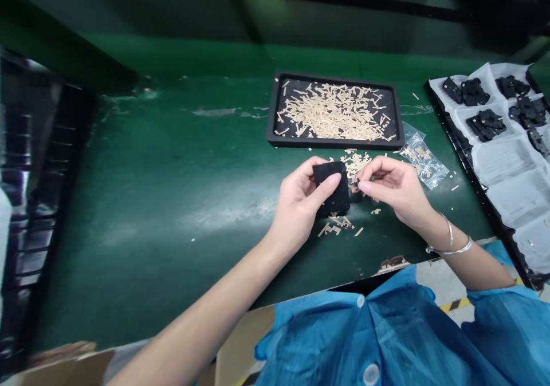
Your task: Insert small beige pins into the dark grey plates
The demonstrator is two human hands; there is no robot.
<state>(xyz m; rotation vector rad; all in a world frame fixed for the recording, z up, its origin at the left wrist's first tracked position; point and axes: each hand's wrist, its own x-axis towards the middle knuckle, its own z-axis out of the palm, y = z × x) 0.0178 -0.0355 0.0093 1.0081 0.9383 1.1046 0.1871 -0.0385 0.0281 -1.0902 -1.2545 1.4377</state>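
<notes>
My left hand (306, 198) is closed on a flat black rectangular piece (335, 194), with the thumb pressed on its upper face. Just right of that piece, my right hand (389, 188) pinches a tiny dark part (356, 184) between thumb and fingertips; its kind is too small to make out. Small pale beige strips (337, 225) lie scattered on the green table beneath and in front of the black piece. More small pale bits (356, 161) are heaped behind the hands.
A black tray (272, 128) full of pale strips stands behind the hands. To its right lies a clear plastic bag (425, 157) with small bits inside. At the far right, a compartment tray (501, 203) holds black parts (485, 124). Dark racks (38, 203) stand at the left.
</notes>
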